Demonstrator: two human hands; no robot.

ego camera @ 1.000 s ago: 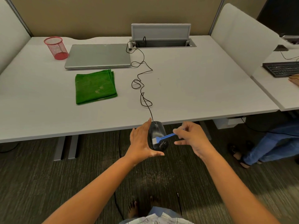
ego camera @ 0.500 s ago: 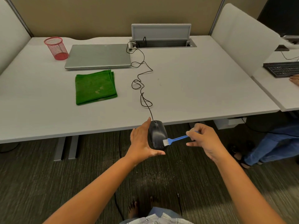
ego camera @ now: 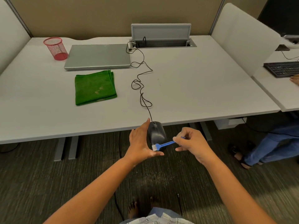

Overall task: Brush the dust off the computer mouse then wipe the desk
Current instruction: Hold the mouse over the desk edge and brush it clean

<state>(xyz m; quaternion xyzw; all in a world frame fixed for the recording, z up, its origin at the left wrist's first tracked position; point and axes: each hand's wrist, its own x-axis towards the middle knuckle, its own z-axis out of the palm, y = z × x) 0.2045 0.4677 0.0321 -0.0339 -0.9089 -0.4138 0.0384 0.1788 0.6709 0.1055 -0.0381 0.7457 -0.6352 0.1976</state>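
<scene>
head view only: mouse [ego camera: 157,135] held out in the air just past the near edge of the desk [ego camera: 202,88], over the carpet, most likely so that loosened dust falls to the floor and not onto the top that must be wiped afterwards. left hand [ego camera: 140,143] cups it from the left side, fingers straight along the body and thumb hooked under the near end, so the mouse is held steady with its back turned up to the brush. right hand [ego camera: 191,145] pinches the far end of the blue brush [ego camera: 164,145] between thumb and fingertips, a light hold that suits short flicks; the white bristles sit on the near end of the mouse, right beside the left thumb.

the mouse is dark grey to black, smooth and rounded, with a faint sheen; any dust on it is too fine to make out. its black cable [ego camera: 140,81] runs up onto the desk in loose loops to the open cable tray [ego camera: 161,44] at the far edge, slack enough to let the mouse hang off the edge.

green cloth [ego camera: 95,87], folded and faintly stained, lies on the left part of the desk near a closed laptop [ego camera: 98,56], ready for the wiping, which has not begun. red mesh cup [ego camera: 55,48] stands at the far left.
</scene>
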